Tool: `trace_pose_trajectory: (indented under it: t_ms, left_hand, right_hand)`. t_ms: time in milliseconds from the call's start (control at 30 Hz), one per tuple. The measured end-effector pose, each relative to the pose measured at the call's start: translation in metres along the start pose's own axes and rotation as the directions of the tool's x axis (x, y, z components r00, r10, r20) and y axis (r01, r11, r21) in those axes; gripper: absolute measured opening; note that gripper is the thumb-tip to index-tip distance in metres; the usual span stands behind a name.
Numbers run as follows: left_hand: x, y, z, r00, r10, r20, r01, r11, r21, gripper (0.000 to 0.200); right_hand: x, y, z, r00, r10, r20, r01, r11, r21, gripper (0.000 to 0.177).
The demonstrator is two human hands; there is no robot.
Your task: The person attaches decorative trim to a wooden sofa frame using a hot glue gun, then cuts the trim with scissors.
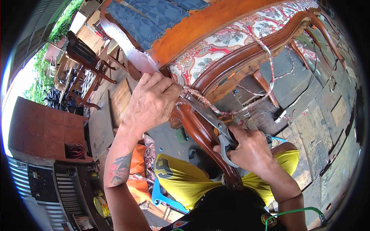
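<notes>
My left hand (154,98) is closed at the front corner of a wooden settee (175,40), its fingers pinching the end of a floral fabric piping cord (206,102). From there the cord runs right and loops up across the floral seat upholstery (225,42). My right hand (252,150) grips a pair of scissors (208,115) by the handles. Their blades point up and left, with the tips close to my left fingers and the cord. Below the blades, a curved, varnished settee leg (198,133) reaches down between my knees.
Blue patterned fabric (142,23) covers the settee's back panel. A dark wooden chair (86,63) stands at left, above a reddish-brown cabinet (48,129). Under me is a blue plastic stool (163,196), beside orange material (138,169). Loose cords trail over the patched board floor (304,134).
</notes>
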State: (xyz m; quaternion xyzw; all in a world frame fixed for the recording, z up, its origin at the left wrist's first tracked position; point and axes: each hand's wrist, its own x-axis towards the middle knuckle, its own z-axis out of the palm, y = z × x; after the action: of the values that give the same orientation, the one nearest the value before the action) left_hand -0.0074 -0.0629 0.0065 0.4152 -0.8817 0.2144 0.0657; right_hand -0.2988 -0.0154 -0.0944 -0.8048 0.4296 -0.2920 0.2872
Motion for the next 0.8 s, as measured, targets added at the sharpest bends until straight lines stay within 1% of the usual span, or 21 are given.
trace_pose_trajectory:
  t_ms: [100,167,300,367,467,600,667,733,800]
  left_hand:
    - [0.0011,0.0018,0.0012,0.999,0.005,-0.036,-0.005,1.0,0.006,0.02]
    - [0.0003,0.0028,0.002,0.999,0.005,-0.047,-0.005,1.0,0.009,0.02]
    - [-0.0005,0.0026,0.0022,0.999,-0.003,-0.034,0.005,0.999,0.042,0.02]
    - [-0.0008,0.0031,0.0027,1.0,-0.007,-0.028,0.008,0.999,0.048,0.02]
    - [0.0004,0.0033,0.0036,1.0,-0.019,-0.014,0.02,0.998,0.065,0.021]
    - [-0.0009,0.0032,0.0017,0.998,0.034,-0.043,-0.031,0.998,0.057,0.02]
    - [-0.0009,0.0038,0.0,0.997,0.052,-0.05,-0.049,0.997,0.058,0.02]
    - [-0.0011,0.0051,-0.0003,0.996,0.085,0.021,-0.087,0.983,0.164,0.02]
    - [-0.0011,0.0038,0.0022,0.996,0.079,0.039,-0.086,0.978,0.189,0.02]
  right_hand:
    - [-0.0006,0.0028,0.0018,1.0,-0.02,0.02,0.021,0.999,-0.037,0.056]
    - [-0.0003,0.0022,0.0023,0.999,-0.05,-0.014,0.05,0.997,-0.054,0.064]
    - [0.0006,0.0008,0.0019,0.998,-0.055,-0.022,0.054,0.997,-0.057,0.063]
    - [0.0009,-0.0017,0.0004,0.999,0.007,0.031,-0.004,0.998,-0.068,0.063]
    - [0.0013,-0.0015,0.0025,1.0,-0.019,0.008,0.02,0.997,-0.068,0.063]
    - [0.0007,-0.0022,0.0027,1.0,-0.027,-0.006,0.026,0.998,-0.06,0.063]
    - [0.0004,-0.0038,0.0008,1.0,0.002,0.018,-0.001,0.999,-0.052,0.061]
    - [-0.0001,-0.0033,0.0017,1.0,-0.01,0.004,0.01,0.999,-0.045,0.061]
    - [-0.0012,-0.0032,0.0019,1.0,-0.02,-0.013,0.019,0.999,-0.039,0.06]
